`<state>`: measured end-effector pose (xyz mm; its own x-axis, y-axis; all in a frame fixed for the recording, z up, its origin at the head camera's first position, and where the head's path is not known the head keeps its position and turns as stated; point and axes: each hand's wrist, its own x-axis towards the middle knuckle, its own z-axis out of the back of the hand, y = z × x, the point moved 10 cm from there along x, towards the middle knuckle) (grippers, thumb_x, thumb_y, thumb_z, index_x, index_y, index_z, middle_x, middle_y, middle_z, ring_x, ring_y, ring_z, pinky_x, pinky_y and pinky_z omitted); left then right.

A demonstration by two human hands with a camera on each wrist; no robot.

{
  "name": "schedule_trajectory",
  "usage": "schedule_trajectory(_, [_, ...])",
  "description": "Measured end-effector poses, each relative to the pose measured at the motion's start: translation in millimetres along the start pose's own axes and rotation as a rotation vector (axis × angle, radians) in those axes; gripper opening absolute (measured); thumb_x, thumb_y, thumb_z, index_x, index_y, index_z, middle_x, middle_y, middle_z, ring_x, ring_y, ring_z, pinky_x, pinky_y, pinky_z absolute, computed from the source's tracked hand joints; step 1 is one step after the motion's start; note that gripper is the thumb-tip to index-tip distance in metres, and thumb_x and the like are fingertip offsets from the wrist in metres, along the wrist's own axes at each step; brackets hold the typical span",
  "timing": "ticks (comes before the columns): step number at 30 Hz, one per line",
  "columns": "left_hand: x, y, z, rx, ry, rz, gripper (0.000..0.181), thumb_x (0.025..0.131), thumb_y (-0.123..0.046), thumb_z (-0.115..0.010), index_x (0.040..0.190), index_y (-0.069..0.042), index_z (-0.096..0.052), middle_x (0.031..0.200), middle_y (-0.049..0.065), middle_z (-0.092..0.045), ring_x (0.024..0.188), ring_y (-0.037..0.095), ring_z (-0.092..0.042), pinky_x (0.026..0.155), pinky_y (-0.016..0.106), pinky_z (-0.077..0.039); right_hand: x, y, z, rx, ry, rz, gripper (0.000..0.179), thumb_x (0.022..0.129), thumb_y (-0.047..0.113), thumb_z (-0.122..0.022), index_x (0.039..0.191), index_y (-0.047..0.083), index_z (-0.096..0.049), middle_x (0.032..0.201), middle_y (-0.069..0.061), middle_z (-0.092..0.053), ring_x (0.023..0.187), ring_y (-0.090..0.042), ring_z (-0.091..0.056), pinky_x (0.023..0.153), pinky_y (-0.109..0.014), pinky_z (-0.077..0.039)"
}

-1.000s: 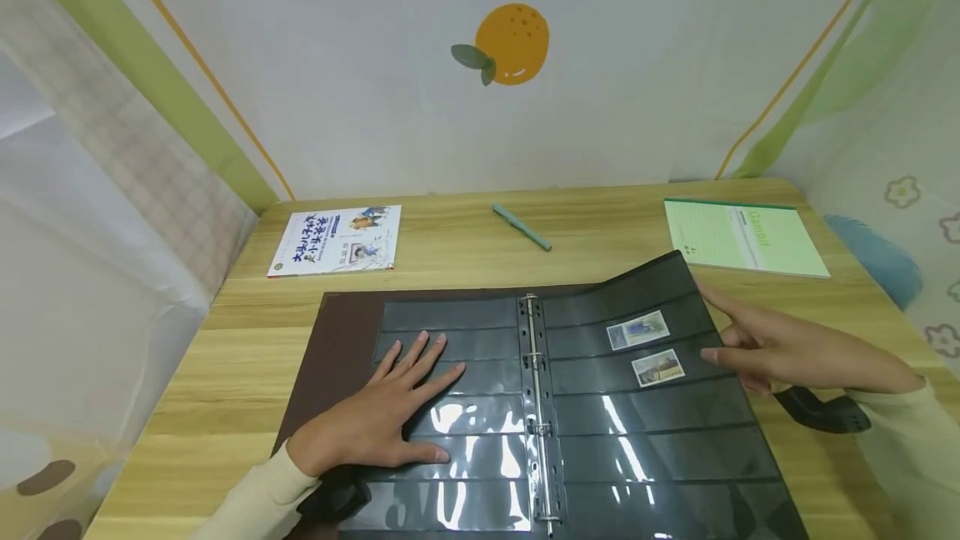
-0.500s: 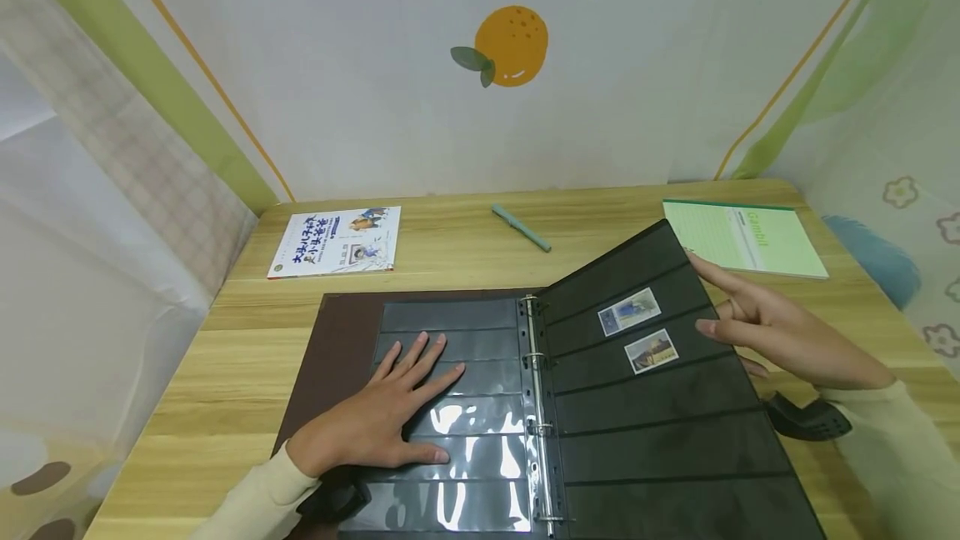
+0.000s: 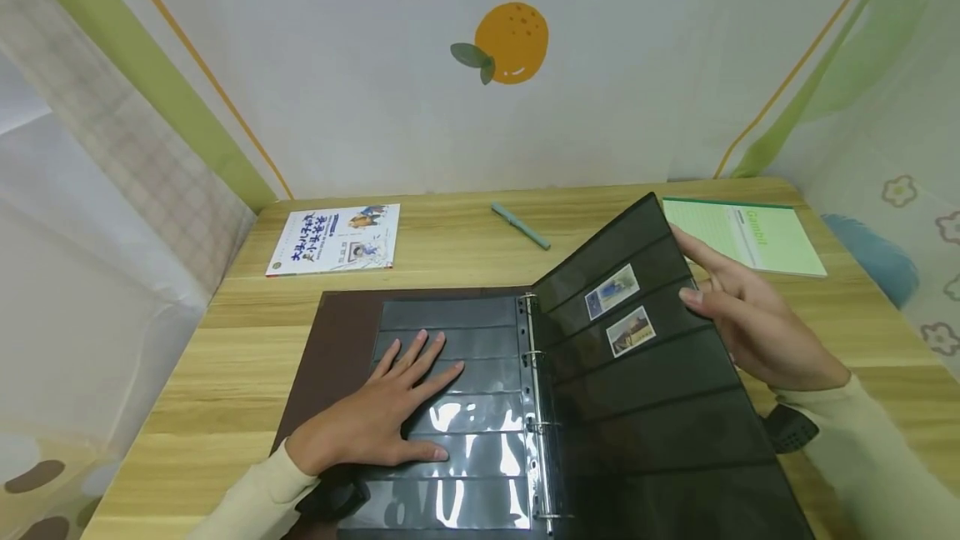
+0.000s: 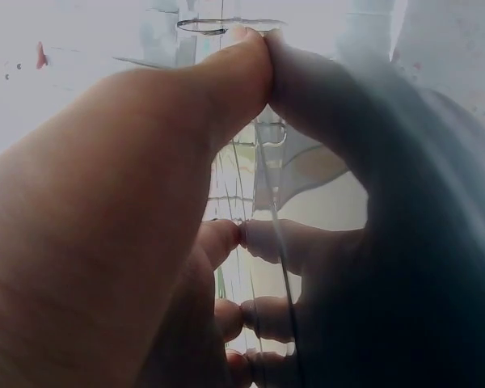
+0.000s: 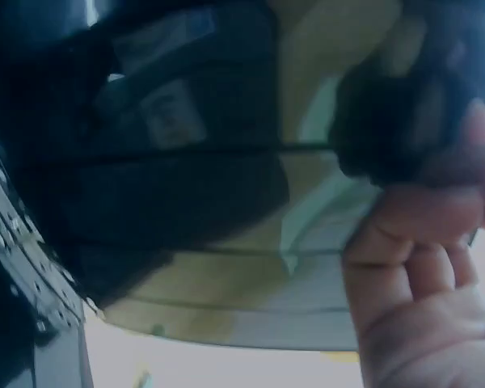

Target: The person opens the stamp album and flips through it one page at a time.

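A ring-bound stamp album with a dark brown cover [image 3: 341, 327] lies spread on the table. My left hand [image 3: 382, 415] rests flat with fingers spread on its left black page [image 3: 442, 315]; the left wrist view shows that hand's reflection in the glossy sheet. My right hand [image 3: 757, 319] pinches the outer edge of the right black page [image 3: 675, 432], thumb in front and other fingers behind. That page is lifted and tilted up from the metal rings [image 3: 535, 361]. Two stamps, an upper one [image 3: 612, 292] and a lower one [image 3: 631, 332], sit in its pockets.
A children's book [image 3: 335, 240] lies at the table's back left. Behind the album is a green pen [image 3: 521, 226]. A light green notebook [image 3: 750, 236] lies at the back right, partly behind the raised page. A fruit-printed cloth [image 3: 360, 107] hangs past the far table edge.
My right hand has raised the right page higher and moved it leftward, so the stamps tilt more steeply. The left hand has stayed in place.
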<state>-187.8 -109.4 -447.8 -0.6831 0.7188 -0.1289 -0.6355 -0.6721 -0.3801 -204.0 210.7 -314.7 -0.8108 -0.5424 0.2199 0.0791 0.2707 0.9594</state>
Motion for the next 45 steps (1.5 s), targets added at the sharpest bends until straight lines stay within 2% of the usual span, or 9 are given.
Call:
schedule_trajectory(5, [0.8,-0.3,1.0,0.000,-0.004,-0.004,0.097,0.086,-0.070,-0.064,0.163,-0.030,-0.020,0.172,0.009,0.002,0.158,0.036,0.007,0.122,0.064,0.002,7.6,2.3,-13.3,0.171,0.021,-0.011,0.069,0.105,-0.006,-0.022,0.164,0.020,0.002,0.119,-0.010,-0.075,0.118,-0.017,-0.069,0.095,-0.030,-0.057])
schedule_trajectory(8, [1.1,-0.4,1.2,0.000,-0.003,-0.005,0.097,0.086,-0.071,-0.064,0.163,-0.030,-0.020,0.172,0.010,0.001,0.158,0.037,0.006,0.122,0.064,0.001,13.3,2.9,-21.8,0.258,0.042,-0.014,0.068,0.106,-0.004,-0.022,0.164,0.022,0.001,0.122,-0.015,-0.073,0.108,-0.025,-0.073,0.087,-0.038,-0.060])
schedule_trajectory(15, [2.1,-1.8,1.6,0.015,-0.012,-0.014,0.098,0.086,-0.071,-0.063,0.163,-0.028,-0.020,0.172,0.011,0.001,0.158,0.037,0.006,0.123,0.065,-0.001,27.2,-0.1,-32.2,-0.011,-0.023,-0.026,0.069,0.105,-0.002,-0.034,0.164,0.019,-0.007,0.077,0.004,-0.074,0.064,-0.005,-0.068,0.046,-0.025,-0.049])
schedule_trajectory(20, [1.9,-2.3,1.7,0.013,-0.010,-0.013,0.098,0.086,-0.070,-0.064,0.163,-0.028,-0.020,0.172,0.011,0.001,0.158,0.037,0.006,0.123,0.064,0.000,33.0,-0.8,-38.6,-0.027,-0.017,-0.023,0.069,0.105,-0.004,-0.036,0.164,0.017,-0.008,0.087,-0.003,-0.077,0.073,-0.008,-0.072,0.054,-0.024,-0.055])
schedule_trajectory(29, [0.9,-1.4,1.9,0.017,-0.008,-0.007,0.098,0.086,-0.071,-0.063,0.163,-0.029,-0.019,0.172,0.010,0.001,0.158,0.037,0.006,0.123,0.064,0.001,33.3,5.7,-38.1,-0.399,-0.134,0.076,0.060,0.107,0.006,-0.041,0.162,0.022,-0.024,0.109,0.012,-0.053,0.042,-0.016,-0.021,0.035,-0.029,-0.018])
schedule_trajectory(33, [0.7,-1.7,2.3,0.020,-0.012,-0.011,0.098,0.086,-0.071,-0.063,0.163,-0.029,-0.020,0.172,0.010,0.001,0.158,0.037,0.005,0.123,0.064,0.000,31.8,5.9,-44.9,-0.592,-0.125,0.107,0.058,0.109,0.013,-0.041,0.162,0.024,-0.023,0.151,0.005,-0.049,0.110,-0.002,-0.062,0.083,-0.012,-0.049])
schedule_trajectory(37, [-0.1,-1.9,2.4,0.015,-0.007,-0.011,0.098,0.086,-0.070,-0.064,0.163,-0.028,-0.020,0.172,0.010,0.000,0.158,0.037,0.005,0.123,0.064,0.000,31.1,2.9,-53.4,-0.642,-0.076,0.152,0.056,0.110,0.019,-0.038,0.163,0.021,-0.018,0.172,0.000,-0.012,0.158,-0.009,-0.011,0.116,-0.008,-0.021])
schedule_trajectory(41, [-0.5,-1.8,2.2,0.012,-0.007,-0.008,0.098,0.086,-0.070,-0.064,0.163,-0.029,-0.020,0.172,0.010,0.000,0.158,0.037,0.005,0.123,0.064,0.000,31.6,-2.4,-59.3,-0.695,-0.030,0.211,0.057,0.111,0.022,-0.036,0.164,0.017,-0.014,0.172,-0.004,-0.009,0.149,-0.005,-0.033,0.109,-0.011,-0.034])
schedule_trajectory(45, [-0.1,-2.4,3.2,0.024,-0.021,-0.012,0.099,0.085,-0.071,-0.064,0.163,-0.029,-0.021,0.172,0.010,-0.001,0.158,0.037,0.003,0.123,0.065,-0.002,30.6,-13.4,-62.4,-0.650,0.047,0.209,0.070,0.109,0.027,-0.045,0.164,0.011,-0.005,0.157,0.004,-0.044,0.074,-0.006,-0.054,0.059,-0.022,-0.046])
